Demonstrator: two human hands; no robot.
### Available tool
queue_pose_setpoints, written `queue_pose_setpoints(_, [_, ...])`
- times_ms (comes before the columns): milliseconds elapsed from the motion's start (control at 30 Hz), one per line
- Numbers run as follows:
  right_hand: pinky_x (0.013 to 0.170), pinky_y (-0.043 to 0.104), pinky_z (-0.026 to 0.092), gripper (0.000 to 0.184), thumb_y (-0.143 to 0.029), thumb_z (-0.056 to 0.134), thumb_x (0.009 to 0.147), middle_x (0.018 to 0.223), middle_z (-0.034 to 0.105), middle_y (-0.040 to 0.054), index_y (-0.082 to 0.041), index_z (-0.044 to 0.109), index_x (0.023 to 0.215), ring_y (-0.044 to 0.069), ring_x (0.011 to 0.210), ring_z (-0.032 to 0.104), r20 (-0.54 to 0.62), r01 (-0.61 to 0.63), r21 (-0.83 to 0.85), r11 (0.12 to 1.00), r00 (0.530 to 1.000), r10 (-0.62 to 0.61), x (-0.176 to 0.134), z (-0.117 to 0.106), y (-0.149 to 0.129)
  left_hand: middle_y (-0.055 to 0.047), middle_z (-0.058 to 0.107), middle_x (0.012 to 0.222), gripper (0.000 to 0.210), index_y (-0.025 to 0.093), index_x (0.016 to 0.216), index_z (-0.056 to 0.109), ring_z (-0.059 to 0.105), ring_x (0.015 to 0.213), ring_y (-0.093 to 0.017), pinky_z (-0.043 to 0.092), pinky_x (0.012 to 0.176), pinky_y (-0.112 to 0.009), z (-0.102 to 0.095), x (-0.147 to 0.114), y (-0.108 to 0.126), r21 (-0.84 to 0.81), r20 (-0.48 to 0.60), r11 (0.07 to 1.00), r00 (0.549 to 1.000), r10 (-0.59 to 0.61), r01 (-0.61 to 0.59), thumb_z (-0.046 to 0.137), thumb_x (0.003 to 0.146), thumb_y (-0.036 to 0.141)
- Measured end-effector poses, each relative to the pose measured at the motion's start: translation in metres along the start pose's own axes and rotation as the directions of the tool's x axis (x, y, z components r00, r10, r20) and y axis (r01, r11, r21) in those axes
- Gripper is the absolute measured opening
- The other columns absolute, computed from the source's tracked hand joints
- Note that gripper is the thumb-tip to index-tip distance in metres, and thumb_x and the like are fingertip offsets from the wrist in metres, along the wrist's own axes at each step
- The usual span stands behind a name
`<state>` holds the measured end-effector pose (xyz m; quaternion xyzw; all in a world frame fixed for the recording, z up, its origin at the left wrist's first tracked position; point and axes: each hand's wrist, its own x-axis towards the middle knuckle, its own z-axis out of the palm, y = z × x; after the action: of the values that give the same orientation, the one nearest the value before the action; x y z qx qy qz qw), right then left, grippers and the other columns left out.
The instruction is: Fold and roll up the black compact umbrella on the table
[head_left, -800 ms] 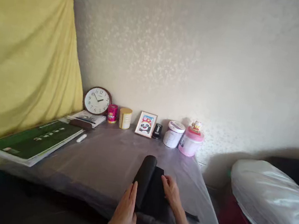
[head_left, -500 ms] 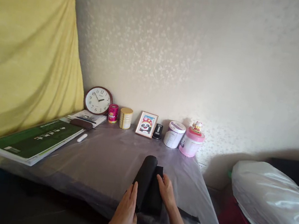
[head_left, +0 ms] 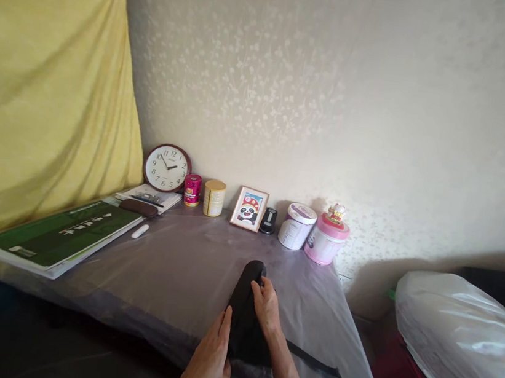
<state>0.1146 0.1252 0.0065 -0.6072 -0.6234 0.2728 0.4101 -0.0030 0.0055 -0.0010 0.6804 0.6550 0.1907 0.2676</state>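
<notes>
A black fabric roll (head_left: 243, 312) lies lengthwise near the front edge of the table, its far end rounded. My left hand (head_left: 210, 357) steadies it from the left, fingers straight along its side. On the other side, my right hand (head_left: 266, 305) grips the loose flap of the same black fabric and presses it against the top of the roll. A thin black strap (head_left: 316, 363) trails out to the right over the table covering. My right forearm hides part of the roll and the start of the strap.
Clear plastic covers the table (head_left: 167, 271). Along the wall stand a clock (head_left: 168, 167), a pink can (head_left: 191, 190), a yellow-lidded can (head_left: 213, 199), a panda picture frame (head_left: 248, 209) and two tubs (head_left: 296, 227). A green book (head_left: 65, 231) lies left; a plastic-wrapped bundle (head_left: 460, 340) is right.
My right hand has moved left and slightly away from me, bringing the flap over onto the roll. The left hand stays almost where it was.
</notes>
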Motion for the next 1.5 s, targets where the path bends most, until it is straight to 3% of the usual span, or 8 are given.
queue_pose_setpoints(433, [0.051,0.019,0.039,0.019,-0.027,0.038,0.087,0.067,0.068,-0.0037,-0.020,0.055,0.093,0.008,0.039,0.051,0.308,0.166,-0.081,0.983,0.942,-0.133,-0.010,0.007,-0.033,-0.016,0.026,0.145,0.073,0.004,0.136,0.022,0.022,0.135,-0.020,0.020,0.111,-0.031,0.003,0.001,-0.003,0.168,-0.024,0.986,1.000,0.001,0.003,0.043,0.067,0.005])
queue_pose_setpoints(567, [0.055,0.019,0.040,0.017,-0.023,0.037,0.087,0.071,0.070,-0.0038,-0.021,0.055,0.089,0.008,0.042,0.054,0.350,0.209,-0.117,0.971,0.924,-0.157,-0.013,0.004,-0.036,-0.016,0.018,0.148,0.089,0.007,0.139,-0.006,0.022,0.135,-0.018,0.024,0.108,-0.030,0.000,-0.005,0.001,0.113,-0.097,0.993,0.994,0.055,-0.044,0.043,0.065,0.002])
queue_pose_setpoints(633, [0.058,0.020,0.040,0.018,-0.022,0.037,0.087,0.073,0.070,-0.0032,-0.021,0.055,0.087,0.009,0.047,0.057,0.355,0.223,-0.133,0.966,0.920,-0.164,-0.012,0.003,-0.037,-0.014,0.019,0.148,0.094,0.013,0.138,-0.015,0.024,0.134,-0.019,0.027,0.106,-0.032,-0.003,-0.008,0.005,0.116,-0.111,0.992,0.991,0.071,-0.058,0.043,0.066,0.001])
queue_pose_setpoints(767, [0.065,0.021,0.041,0.018,-0.021,0.039,0.086,0.071,0.071,-0.0019,-0.022,0.057,0.086,0.013,0.070,0.065,0.331,0.247,-0.145,0.958,0.925,-0.188,-0.012,0.003,-0.038,-0.012,0.030,0.143,0.090,0.021,0.141,-0.007,0.030,0.131,-0.024,0.028,0.104,-0.036,-0.007,-0.010,0.012,0.217,-0.047,0.976,0.999,0.016,-0.006,0.043,0.067,0.002])
queue_pose_setpoints(900, [0.066,0.023,0.043,0.021,-0.023,0.039,0.087,0.074,0.070,-0.0023,-0.024,0.059,0.094,0.014,0.071,0.065,0.310,0.286,-0.059,0.956,0.916,-0.255,-0.019,-0.001,-0.034,-0.014,0.029,0.143,0.088,0.019,0.141,0.002,0.031,0.130,-0.025,0.027,0.104,-0.036,-0.006,-0.007,0.010,0.260,-0.003,0.966,1.000,-0.019,0.019,0.041,0.065,-0.001])
queue_pose_setpoints(1033, [0.081,0.029,0.045,0.024,-0.027,0.040,0.089,0.090,0.069,0.0033,-0.023,0.063,0.096,0.017,0.088,0.062,0.183,0.446,-0.054,0.893,0.884,-0.430,-0.030,-0.008,-0.019,-0.014,0.033,0.141,0.085,0.015,0.141,0.005,0.034,0.128,-0.025,0.027,0.104,-0.035,-0.003,-0.004,0.006,0.235,0.010,0.972,1.000,-0.018,0.015,0.041,0.065,0.001])
queue_pose_setpoints(1167, [0.102,0.041,0.032,0.027,-0.024,0.040,0.090,0.115,0.063,0.0060,-0.022,0.064,0.103,0.021,0.119,0.046,0.227,0.591,-0.135,0.795,0.800,-0.556,-0.030,-0.008,-0.005,-0.013,0.032,0.142,0.085,0.013,0.141,0.005,0.032,0.129,-0.023,0.024,0.106,-0.033,-0.002,-0.004,0.003,0.240,0.011,0.971,1.000,-0.023,0.019,0.041,0.065,0.002])
queue_pose_setpoints(1500, [0.107,0.042,0.015,0.029,-0.021,0.037,0.091,0.110,0.065,0.0016,-0.025,0.065,0.100,0.016,0.122,0.042,0.300,0.577,-0.221,0.787,0.808,-0.508,0.007,0.009,0.000,-0.017,0.036,0.140,0.086,0.005,0.140,0.007,0.035,0.128,-0.023,0.027,0.105,-0.032,0.003,0.001,-0.008,0.190,0.017,0.981,0.999,0.033,-0.036,0.043,0.062,0.003])
